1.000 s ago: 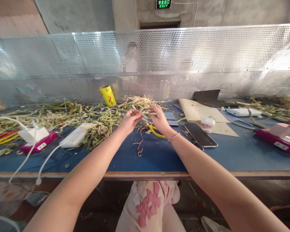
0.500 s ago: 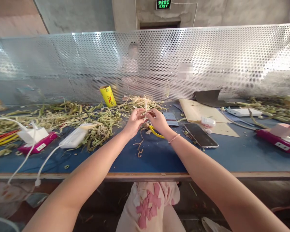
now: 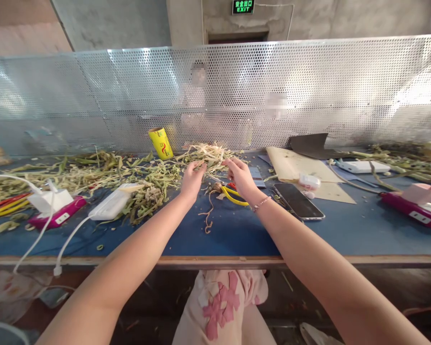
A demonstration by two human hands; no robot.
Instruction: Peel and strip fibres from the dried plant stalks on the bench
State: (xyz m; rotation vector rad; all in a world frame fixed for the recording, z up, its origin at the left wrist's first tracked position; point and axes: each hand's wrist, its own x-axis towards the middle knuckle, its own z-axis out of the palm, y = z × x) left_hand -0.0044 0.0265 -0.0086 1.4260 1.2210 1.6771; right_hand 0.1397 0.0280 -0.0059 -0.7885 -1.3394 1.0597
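Observation:
Over the front of a heap of pale dried plant strips (image 3: 206,152), my left hand (image 3: 193,179) is closed in a pinch. My right hand (image 3: 238,175) faces it from the other side of the heap, thumb and fingertips pressed together. Whatever lies between the fingers of either hand is too small to make out. Below my right hand are the red and yellow handles of a tool (image 3: 235,195), its far end partly covered by plant bits. A thin brown curled strand (image 3: 211,213) lies on the blue tabletop between my forearms.
Green plant scraps (image 3: 147,187) spread to the left, near a white charger (image 3: 113,203) and a magenta power strip (image 3: 59,215). A yellow roll (image 3: 160,143) leans by the perforated screen (image 3: 129,96). At right lie a phone (image 3: 299,201), brown paper (image 3: 298,165) and another magenta strip (image 3: 413,211).
My hands were together, pinching a pale upright strip between them. They have moved apart, left hand leftward and right hand rightward, and the strip no longer stands between them.

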